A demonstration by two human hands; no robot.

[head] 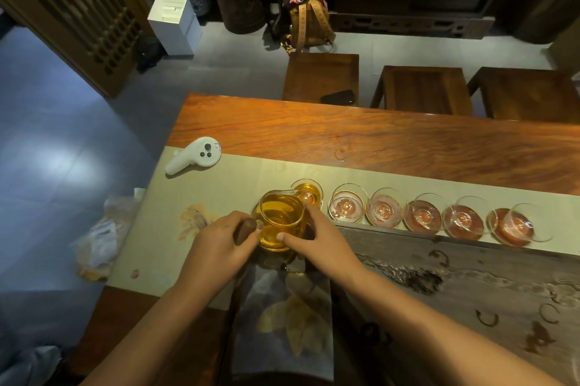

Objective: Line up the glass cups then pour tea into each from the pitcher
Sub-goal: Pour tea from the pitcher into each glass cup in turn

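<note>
A glass pitcher [279,222] of amber tea is tilted with its spout over the leftmost glass cup [310,191], which holds amber tea. My left hand [219,244] grips the pitcher's brown wooden handle [246,228]. My right hand [317,238] cups the pitcher's right side, thumb on the glass. To the right, several empty glass cups stand in a row on the beige runner: the nearest [347,206], then another [384,209], on to the far one [518,225], some on reddish saucers.
A white handheld controller [194,154] lies on the beige runner [238,178] at the left. A dark carved tea tray [470,279] fills the near right. The wooden table [376,134] stretches beyond, with wooden stools [422,90] behind. Crumpled plastic bags [100,238] lie on the floor at left.
</note>
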